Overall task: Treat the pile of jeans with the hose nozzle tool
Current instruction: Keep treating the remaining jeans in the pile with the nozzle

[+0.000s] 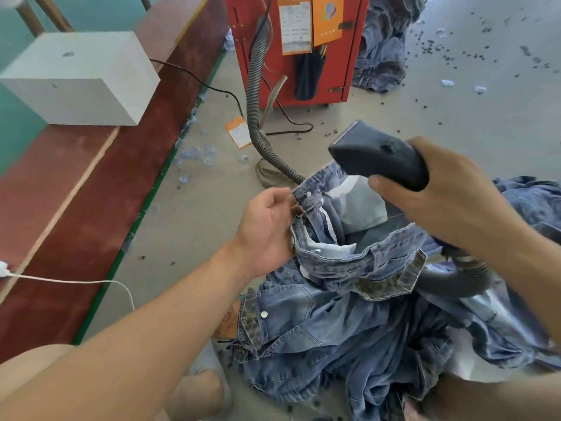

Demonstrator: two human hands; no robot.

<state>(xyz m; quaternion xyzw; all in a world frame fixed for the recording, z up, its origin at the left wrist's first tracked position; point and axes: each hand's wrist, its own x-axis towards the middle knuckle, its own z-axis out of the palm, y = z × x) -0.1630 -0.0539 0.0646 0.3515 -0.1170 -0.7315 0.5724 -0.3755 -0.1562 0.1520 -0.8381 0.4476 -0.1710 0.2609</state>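
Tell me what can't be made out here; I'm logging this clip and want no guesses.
All in the head view:
- Nozzle tool: its mouth faces away, and the right hand covers the grip.
- Hose: its middle passes behind the held jeans.
- Left hand fingertips: tucked behind the waistband.
- Red machine: top cut off by the frame; label print too small to read.
- Jeans pile: runs past the bottom and right edges.

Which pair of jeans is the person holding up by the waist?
The top pair of jeans. The left hand pinches its waistband by the silver button, lifting it open under the nozzle. The other jeans lie flat in the pile, untouched.
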